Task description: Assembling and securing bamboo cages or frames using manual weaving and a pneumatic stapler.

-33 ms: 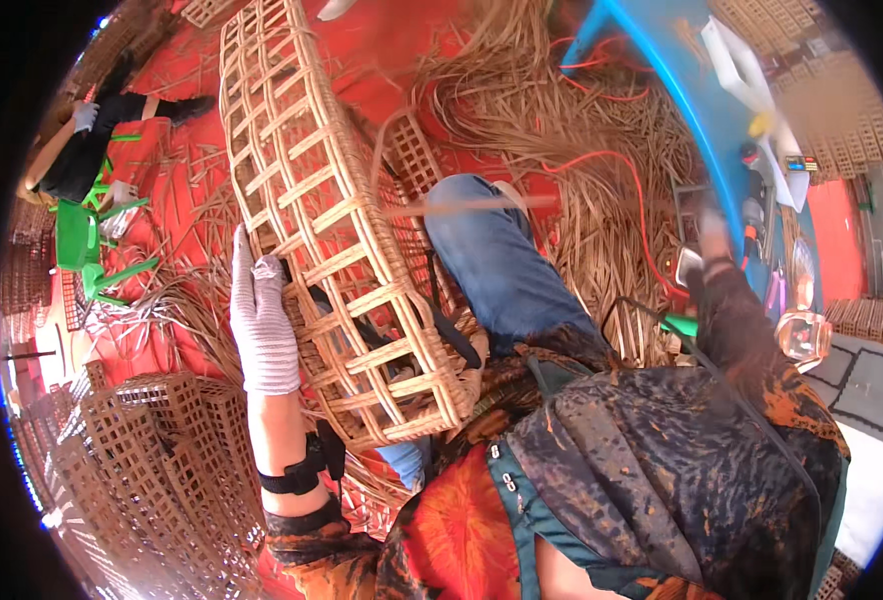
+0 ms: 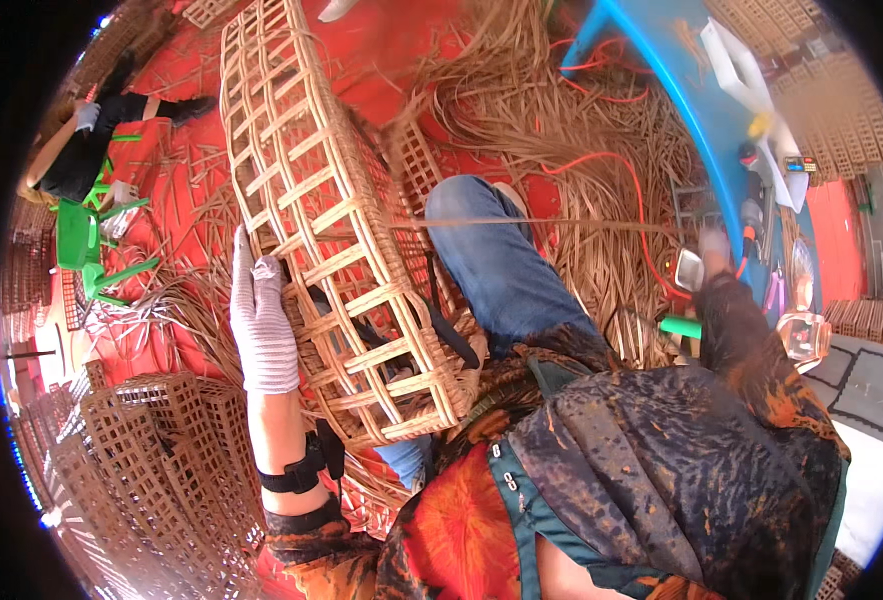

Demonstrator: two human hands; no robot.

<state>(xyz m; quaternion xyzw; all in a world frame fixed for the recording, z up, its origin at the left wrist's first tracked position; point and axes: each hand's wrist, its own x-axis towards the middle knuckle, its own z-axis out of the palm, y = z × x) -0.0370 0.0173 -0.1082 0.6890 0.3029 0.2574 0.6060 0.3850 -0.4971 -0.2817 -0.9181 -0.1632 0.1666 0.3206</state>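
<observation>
Noted left hand (image 2: 264, 330) in a pale ribbed glove, fingers straight, laid along the near-left edge of a long tan openwork basket (image 2: 363, 235) of woven cane-like strips; not clenched. Found basket just right of that hand, tilted, extending well beyond its fingertips. Observed right hand (image 2: 715, 248) well apart, far to the right; blurred, cannot tell whether closed. Traced a thin brown flat strip (image 2: 562, 222) from basket across a blue-jeaned knee (image 2: 492, 255) between the hands, up to the right hand.

Compared with earlier frame: found left hand and basket unchanged, right hand slightly lower. Strip now sharper and traceable to that hand; previously a short smear. Now more exposed, below the right hand: a bright green cylinder (image 2: 681, 327). Recorded unmoved, beyond the right hand: a blue plastic worktop (image 2: 687, 85).
</observation>
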